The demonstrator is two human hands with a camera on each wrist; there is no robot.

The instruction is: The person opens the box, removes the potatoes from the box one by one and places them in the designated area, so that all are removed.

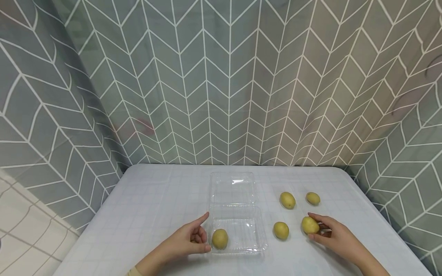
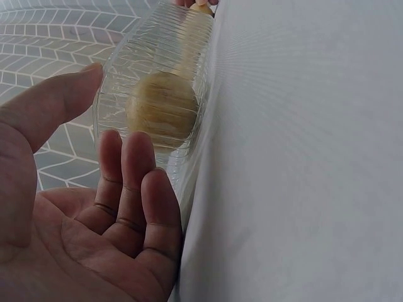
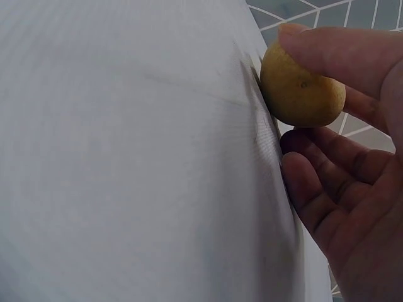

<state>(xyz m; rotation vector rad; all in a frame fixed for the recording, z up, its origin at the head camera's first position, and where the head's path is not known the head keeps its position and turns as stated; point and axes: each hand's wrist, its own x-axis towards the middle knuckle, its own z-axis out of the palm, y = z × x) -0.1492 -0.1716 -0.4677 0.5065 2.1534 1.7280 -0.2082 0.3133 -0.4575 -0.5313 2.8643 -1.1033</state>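
A clear plastic clamshell box (image 1: 241,234) lies with its lid (image 1: 232,188) folded back on the table. Inside the base's left end rests one yellow potato (image 1: 220,239), also visible through the ribbed wall in the left wrist view. My left hand (image 1: 191,238) is at the box's left side, thumb and fingers apart, holding nothing; whether it touches the wall, I cannot tell. With thumb and forefinger, my right hand (image 1: 333,234) pinches another potato (image 3: 302,88) at or just above the cloth, to the right of the box.
Between the box and my right hand sits a potato (image 1: 281,230). Farther back are two more, a larger potato (image 1: 287,200) and a smaller potato (image 1: 313,198). White cloth covers the table (image 1: 155,199); a grey patterned curtain (image 1: 221,84) hangs behind it and along its sides.
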